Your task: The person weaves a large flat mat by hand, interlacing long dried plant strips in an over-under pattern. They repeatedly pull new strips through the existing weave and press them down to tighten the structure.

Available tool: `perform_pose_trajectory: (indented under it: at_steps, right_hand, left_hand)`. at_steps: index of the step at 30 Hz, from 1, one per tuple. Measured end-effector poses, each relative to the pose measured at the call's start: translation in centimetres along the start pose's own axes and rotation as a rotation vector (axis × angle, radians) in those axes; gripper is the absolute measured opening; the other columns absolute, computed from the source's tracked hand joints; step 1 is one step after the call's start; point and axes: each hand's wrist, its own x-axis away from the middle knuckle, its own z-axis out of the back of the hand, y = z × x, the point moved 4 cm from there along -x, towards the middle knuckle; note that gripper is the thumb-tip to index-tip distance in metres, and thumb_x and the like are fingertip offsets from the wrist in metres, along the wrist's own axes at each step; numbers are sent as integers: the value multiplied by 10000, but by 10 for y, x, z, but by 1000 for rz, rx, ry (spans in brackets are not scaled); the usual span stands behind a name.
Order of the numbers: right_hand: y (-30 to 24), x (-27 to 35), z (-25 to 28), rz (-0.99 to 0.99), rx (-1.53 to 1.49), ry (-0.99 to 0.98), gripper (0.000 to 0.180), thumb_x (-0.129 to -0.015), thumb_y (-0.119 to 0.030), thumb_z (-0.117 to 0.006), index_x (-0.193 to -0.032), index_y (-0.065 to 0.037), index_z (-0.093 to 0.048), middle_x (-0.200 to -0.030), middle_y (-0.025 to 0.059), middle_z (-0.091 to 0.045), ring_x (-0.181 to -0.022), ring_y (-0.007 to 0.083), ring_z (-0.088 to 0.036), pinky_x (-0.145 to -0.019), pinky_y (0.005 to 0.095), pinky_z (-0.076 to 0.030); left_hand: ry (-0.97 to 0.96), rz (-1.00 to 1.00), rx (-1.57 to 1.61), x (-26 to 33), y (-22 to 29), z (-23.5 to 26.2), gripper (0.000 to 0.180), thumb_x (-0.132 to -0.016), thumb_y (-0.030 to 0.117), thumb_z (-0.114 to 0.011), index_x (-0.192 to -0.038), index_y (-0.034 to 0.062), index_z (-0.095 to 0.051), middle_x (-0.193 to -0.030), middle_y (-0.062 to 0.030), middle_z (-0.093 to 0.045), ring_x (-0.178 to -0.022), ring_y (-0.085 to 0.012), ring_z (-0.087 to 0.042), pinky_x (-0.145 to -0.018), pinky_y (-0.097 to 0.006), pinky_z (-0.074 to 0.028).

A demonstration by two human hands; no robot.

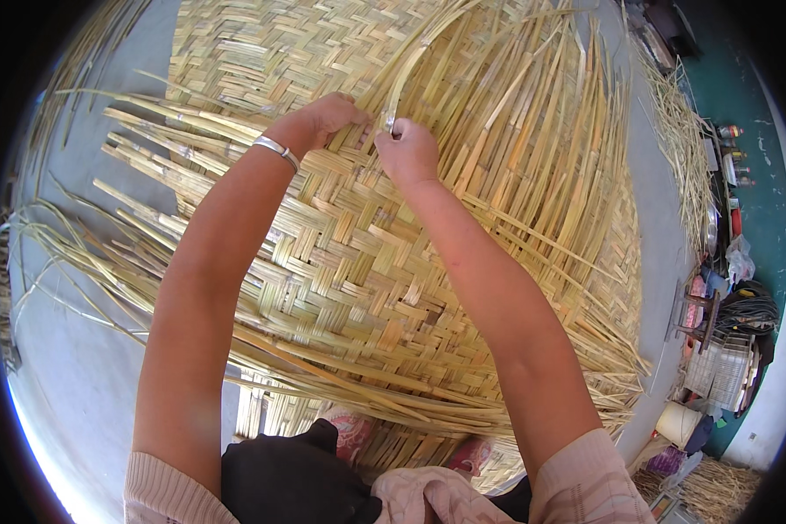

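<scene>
A partly woven mat [358, 227] of split reeds lies beneath both my arms, in a yellow-green slanting weave. Long loose strips fan out from its far and left edges. My right hand [409, 155] is closed on a reed strip [402, 83], which bends up and away from the weave. Just left of it, my left hand [327, 118] has its fingers curled down on strips at the woven edge; its fingertips are partly hidden. A silver bangle [278, 150] circles my left wrist.
Another stretch of woven mat [262, 52] lies beyond. Loose strips [87, 262] spread over the grey floor [70, 367] at left. Along the right wall are a pile of reeds [677, 140], a coil of dark cable [747, 313] and a white bucket [677, 424]. My feet show near the bottom.
</scene>
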Motion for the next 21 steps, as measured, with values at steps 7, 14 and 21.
perform_pose_trajectory:
  at_steps: [7, 14, 21]
  right_hand:
    - [9, -2, -6, 10, -45, 40, 262, -806, -277, -650, -778, -16, -642, -619, 119, -609, -591, 258, -590, -609, 366, -470]
    - [11, -2, -7, -30, -32, -6, 279, -801, -285, -621, -776, -9, -651, -736, 201, -646, -723, 366, -629, -680, 426, -493]
    - [12, -4, -12, -82, 2, 7, 268, -800, -275, -612, -791, -10, -649, -770, 210, -655, -758, 376, -637, -707, 428, -499]
  left_hand:
    - [28, 90, -22, -5, -6, -1, 221, -866, 134, -666, -1007, 3, -558, -847, -98, -627, -701, -216, -649, -613, -365, -569]
    - [105, -24, 19, -2, -10, -5, 227, -851, 121, -674, -1027, 11, -584, -829, -88, -633, -690, -203, -647, -606, -363, -569]
    - [66, -192, 139, 17, -5, -11, 254, -835, 86, -679, -1065, 18, -596, -909, -73, -658, -780, -180, -654, -687, -329, -566]
